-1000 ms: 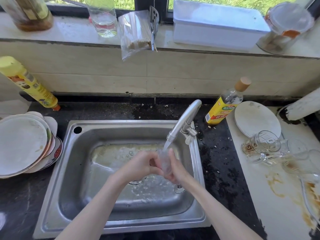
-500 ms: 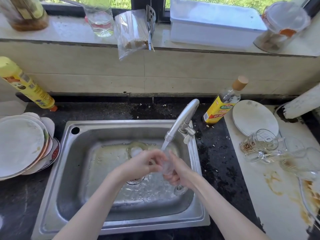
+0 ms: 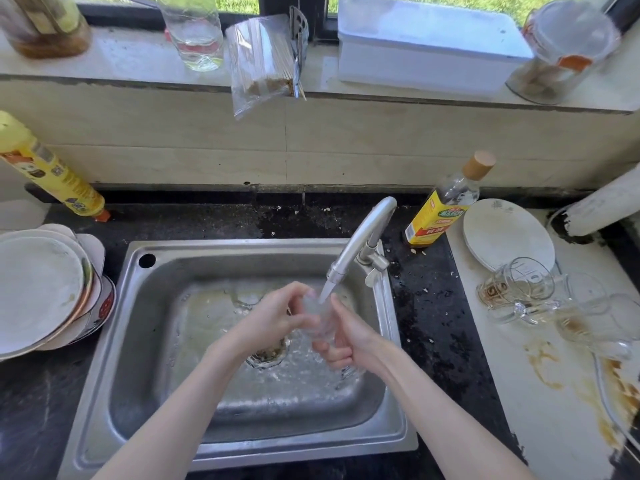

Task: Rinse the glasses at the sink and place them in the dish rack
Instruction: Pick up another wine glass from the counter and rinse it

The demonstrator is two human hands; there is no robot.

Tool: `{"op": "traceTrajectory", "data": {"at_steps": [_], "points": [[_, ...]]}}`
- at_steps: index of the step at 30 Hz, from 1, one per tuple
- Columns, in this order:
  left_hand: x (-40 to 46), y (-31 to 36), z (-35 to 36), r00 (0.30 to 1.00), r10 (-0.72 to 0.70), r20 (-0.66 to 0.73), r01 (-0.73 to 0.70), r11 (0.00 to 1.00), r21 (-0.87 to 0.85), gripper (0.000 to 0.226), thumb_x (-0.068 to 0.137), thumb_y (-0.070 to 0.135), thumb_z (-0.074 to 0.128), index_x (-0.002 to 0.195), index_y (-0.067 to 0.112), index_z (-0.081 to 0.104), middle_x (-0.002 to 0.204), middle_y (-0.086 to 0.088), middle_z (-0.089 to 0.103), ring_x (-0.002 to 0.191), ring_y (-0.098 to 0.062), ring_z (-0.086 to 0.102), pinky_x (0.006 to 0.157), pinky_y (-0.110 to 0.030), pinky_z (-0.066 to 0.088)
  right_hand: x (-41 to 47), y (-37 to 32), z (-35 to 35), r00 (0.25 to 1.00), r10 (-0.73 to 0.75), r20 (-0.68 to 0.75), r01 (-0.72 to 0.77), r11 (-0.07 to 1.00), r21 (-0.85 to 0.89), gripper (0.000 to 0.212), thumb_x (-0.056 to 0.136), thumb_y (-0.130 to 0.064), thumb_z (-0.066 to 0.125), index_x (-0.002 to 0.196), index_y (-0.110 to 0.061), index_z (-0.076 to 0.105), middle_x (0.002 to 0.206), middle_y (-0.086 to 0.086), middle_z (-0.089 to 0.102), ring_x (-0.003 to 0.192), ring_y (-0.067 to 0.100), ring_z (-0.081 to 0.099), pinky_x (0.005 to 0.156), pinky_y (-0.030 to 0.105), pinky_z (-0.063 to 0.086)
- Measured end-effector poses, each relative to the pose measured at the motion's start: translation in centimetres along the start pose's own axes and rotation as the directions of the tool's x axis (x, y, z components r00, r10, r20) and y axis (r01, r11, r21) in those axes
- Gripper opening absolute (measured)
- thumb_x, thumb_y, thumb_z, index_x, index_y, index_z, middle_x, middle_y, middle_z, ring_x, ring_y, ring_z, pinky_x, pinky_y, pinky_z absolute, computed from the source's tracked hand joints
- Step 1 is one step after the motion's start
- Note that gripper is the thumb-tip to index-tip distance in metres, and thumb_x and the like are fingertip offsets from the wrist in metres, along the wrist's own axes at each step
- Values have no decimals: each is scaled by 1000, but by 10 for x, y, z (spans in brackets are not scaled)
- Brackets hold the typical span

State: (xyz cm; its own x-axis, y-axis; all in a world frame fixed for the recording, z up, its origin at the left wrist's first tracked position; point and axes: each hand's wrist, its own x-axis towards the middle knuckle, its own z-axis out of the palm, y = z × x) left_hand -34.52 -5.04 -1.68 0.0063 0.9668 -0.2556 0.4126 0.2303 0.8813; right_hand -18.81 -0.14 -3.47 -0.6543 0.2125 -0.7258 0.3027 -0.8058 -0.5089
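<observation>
Item: 1 clear glass, centre of frame over the sink under the tap stream, clasped by our left hand and right hand together; we judge it light, rigid, wet-slippery, breakable, best gripped round the body.

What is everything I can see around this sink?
sink: 1, steel, centre
tap: 1, silver, running
glass: 1, clear, under the stream
mugs: at least 2, clear, stained, lying right
white plate: 1, right counter
plate stack: 1, white, left counter
yellow bottles: 2, either side of the sink
white box: 1, windowsill
skewer bag: 1, clear, windowsill
left hand: holds the glass
right hand: holds the glass
</observation>
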Motion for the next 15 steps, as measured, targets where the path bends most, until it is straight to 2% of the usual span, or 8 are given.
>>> {"op": "traceTrajectory", "data": {"at_steps": [2, 4, 5, 7, 9, 11, 13, 15], "points": [[1, 0, 5, 995, -4, -98, 0, 999, -47, 8, 88, 20, 60, 82, 25, 59, 67, 5, 58, 57, 0, 50, 60, -23, 45, -1, -1, 7, 995, -65, -75, 58, 994, -89, 63, 92, -66, 15, 104, -19, 55, 70, 2, 56, 44, 7, 36, 40, 19, 24], [3, 2, 8, 979, -2, -206, 8, 1000, 27, 17, 92, 19, 54, 78, 26, 59, 62, 6, 60, 56, 0, 54, 61, -21, 46, 0, -2, 15, 950, -215, -226, 146, 947, -286, 49, 94, -59, 29, 121, -22, 47, 80, -1, 56, 53, 7, 39, 47, 21, 28], [3, 3, 8, 974, -1, -227, 14, 998, 58, 18, 94, 18, 51, 80, 26, 59, 62, 8, 61, 57, 2, 55, 61, -19, 45, 0, -2, 17, 919, -274, -285, 163, 919, -358, 46, 95, -56, 33, 124, -22, 44, 80, -1, 53, 52, 6, 37, 47, 20, 28], [3, 4, 5, 993, 7, -120, -1, 999, 49, 13, 93, 15, 52, 97, 23, 61, 77, 10, 65, 69, 5, 57, 69, -18, 46, -1, -1, 15, 900, -306, -311, 205, 926, -318, 42, 97, -54, 31, 118, -24, 50, 82, 3, 54, 46, 6, 32, 42, 18, 25], [0, 4, 1, 997, 35, 68, -37, 999, 37, 26, 86, 14, 63, 111, 20, 56, 92, 13, 62, 80, 8, 54, 74, -12, 42, -2, -3, 9, 926, -209, -314, 186, 977, -103, 52, 99, -53, 20, 108, -19, 59, 69, 7, 56, 37, 6, 27, 34, 18, 20], [-2, 8, 2, 995, 55, 84, -59, 997, 46, 37, 72, 14, 77, 102, 20, 56, 84, 13, 56, 72, 6, 48, 67, -11, 36, -4, -7, 6, 953, -55, -298, 73, 996, 51, 62, 98, -55, 17, 98, -10, 59, 53, 6, 52, 30, 6, 23, 33, 16, 16], [-2, 11, 4, 1000, 23, 1, -23, 1000, 14, 35, 65, 14, 82, 82, 21, 52, 68, 10, 52, 59, 2, 43, 57, -14, 33, -3, -9, 6, 966, -40, -254, 41, 999, -3, 70, 94, -63, 12, 85, -13, 60, 49, 3, 51, 30, 5, 24, 34, 16, 16], [-2, 11, 8, 997, -10, -75, 7, 999, -37, 29, 71, 13, 77, 73, 22, 50, 61, 10, 50, 53, 1, 41, 53, -16, 32, -2, -11, 8, 951, -154, -267, 90, 967, -238, 67, 91, -68, 14, 87, -22, 63, 57, -4, 53, 39, 5, 31, 41, 17, 23]]}}
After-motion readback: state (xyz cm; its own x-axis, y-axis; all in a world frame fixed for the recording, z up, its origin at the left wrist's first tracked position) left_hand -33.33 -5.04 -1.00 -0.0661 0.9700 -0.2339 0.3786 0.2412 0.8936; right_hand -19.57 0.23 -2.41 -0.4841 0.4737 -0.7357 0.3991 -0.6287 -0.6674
